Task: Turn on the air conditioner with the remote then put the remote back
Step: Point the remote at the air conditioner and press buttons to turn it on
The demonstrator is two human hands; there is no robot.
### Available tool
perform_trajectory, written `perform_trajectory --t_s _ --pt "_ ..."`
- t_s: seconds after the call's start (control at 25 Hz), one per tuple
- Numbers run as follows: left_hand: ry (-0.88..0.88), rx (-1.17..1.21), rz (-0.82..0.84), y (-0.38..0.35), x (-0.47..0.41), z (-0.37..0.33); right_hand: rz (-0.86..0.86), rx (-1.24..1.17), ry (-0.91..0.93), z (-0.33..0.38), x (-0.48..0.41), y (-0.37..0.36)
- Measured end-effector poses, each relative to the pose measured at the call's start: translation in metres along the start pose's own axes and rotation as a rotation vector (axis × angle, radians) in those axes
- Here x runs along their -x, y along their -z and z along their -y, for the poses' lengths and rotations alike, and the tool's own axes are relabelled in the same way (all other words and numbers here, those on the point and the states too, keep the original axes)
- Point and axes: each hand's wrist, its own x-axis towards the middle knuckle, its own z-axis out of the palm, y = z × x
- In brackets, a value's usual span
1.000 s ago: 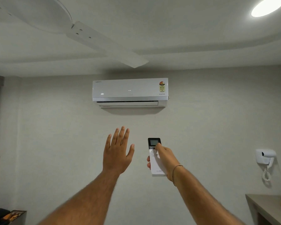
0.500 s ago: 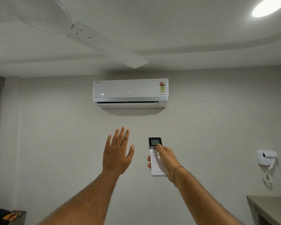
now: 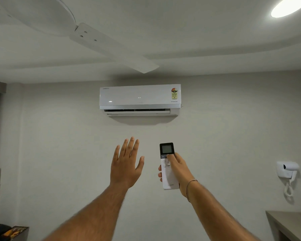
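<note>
A white air conditioner (image 3: pixel 139 97) hangs high on the wall straight ahead, its bottom flap slightly ajar over a dark slot. My right hand (image 3: pixel 178 169) grips a white remote (image 3: pixel 167 178) with a dark screen on top, held upright and aimed at the unit. The thumb rests on a button just under the screen. To the left of the remote, my left hand (image 3: pixel 126 165) is raised with flat palm and spread fingers, holding nothing.
A white ceiling fan (image 3: pixel 111 47) hangs overhead at upper left. A wall-mounted hair dryer (image 3: pixel 288 169) with coiled cord sits at the right. Below it is a grey counter (image 3: pixel 288 223). Dark items lie at the bottom left corner (image 3: pixel 9 232).
Both hands have stayed nearly still. The air conditioner's bottom flap now shows a wider dark gap than a second ago.
</note>
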Motion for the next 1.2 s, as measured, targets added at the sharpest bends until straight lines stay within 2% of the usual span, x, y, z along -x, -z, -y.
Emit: perform_trajectory --t_s 1.2 --pt "-0.009 -0.036 0.017 -0.019 -0.003 0.001 0.030 -0.111 0.062 -0.012 -0.015 0.002"
